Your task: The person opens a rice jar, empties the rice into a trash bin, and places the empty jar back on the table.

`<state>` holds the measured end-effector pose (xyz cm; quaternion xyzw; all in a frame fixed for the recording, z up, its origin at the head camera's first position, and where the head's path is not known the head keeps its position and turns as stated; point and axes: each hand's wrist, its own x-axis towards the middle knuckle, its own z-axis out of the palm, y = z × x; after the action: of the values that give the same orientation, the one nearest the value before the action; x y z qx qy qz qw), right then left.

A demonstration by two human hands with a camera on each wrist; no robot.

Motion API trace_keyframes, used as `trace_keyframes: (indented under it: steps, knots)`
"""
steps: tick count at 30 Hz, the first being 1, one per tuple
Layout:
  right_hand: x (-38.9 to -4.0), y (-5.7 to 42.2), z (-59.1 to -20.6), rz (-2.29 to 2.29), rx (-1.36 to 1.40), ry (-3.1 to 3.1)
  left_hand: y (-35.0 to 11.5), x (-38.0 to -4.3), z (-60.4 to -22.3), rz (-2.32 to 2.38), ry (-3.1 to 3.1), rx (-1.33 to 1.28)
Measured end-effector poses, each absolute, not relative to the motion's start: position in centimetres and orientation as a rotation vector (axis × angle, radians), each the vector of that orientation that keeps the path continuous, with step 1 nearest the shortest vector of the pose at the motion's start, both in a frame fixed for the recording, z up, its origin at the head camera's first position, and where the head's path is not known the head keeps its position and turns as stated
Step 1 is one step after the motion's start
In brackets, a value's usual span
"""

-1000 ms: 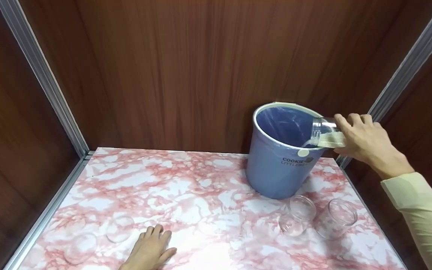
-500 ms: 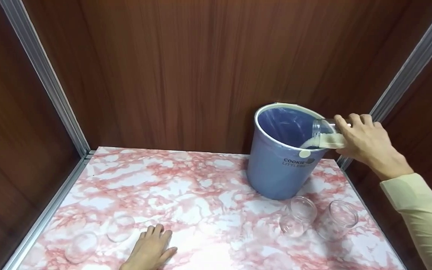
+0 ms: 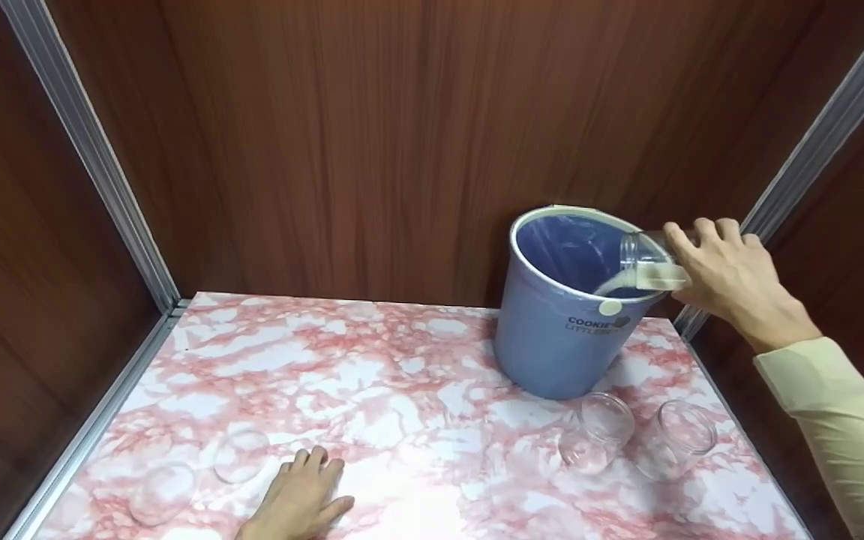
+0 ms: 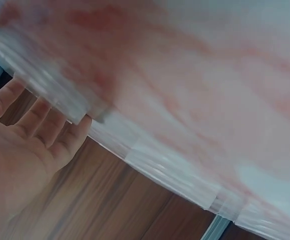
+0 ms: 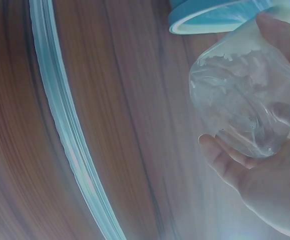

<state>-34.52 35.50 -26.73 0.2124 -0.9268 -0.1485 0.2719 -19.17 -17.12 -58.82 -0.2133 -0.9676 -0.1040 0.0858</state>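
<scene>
My right hand [image 3: 728, 274] grips a clear jar [image 3: 661, 271] tilted on its side, its mouth over the bucket's rim. Pale, fine contents lie along the jar's lower side, and a thin stream [image 3: 613, 283] of them runs from the mouth into the blue bucket [image 3: 552, 345]. In the right wrist view, the thumb and fingers wrap the jar's rounded base [image 5: 245, 100]. My left hand [image 3: 297, 495] rests near the front of the marbled table [image 3: 252, 360], fingers spread and loosely bent. It holds nothing in the head view. How much the bucket contains is hidden.
In front of the bucket, clear jars [image 3: 676, 439] stand at the right, one beside a smaller clear round piece [image 3: 583, 450]. Faint clear discs [image 3: 242, 456] lie left of my left hand. Wood-grain panels [image 3: 402, 150] and metal posts [image 3: 94, 150] enclose the back and sides.
The stream from the jar has grown longer and fuller, and the contents in the jar look lower. My right hand has shifted slightly up and left. My left hand has stayed put.
</scene>
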Motion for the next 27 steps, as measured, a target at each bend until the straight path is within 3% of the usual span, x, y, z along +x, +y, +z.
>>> trace_keyframes:
  steps: [27]
  knots:
    - [-35.19, 35.02, -26.2, -0.499, 0.647, -2.346, -16.56, -19.23, -58.27, -0.29, -2.939, -0.594]
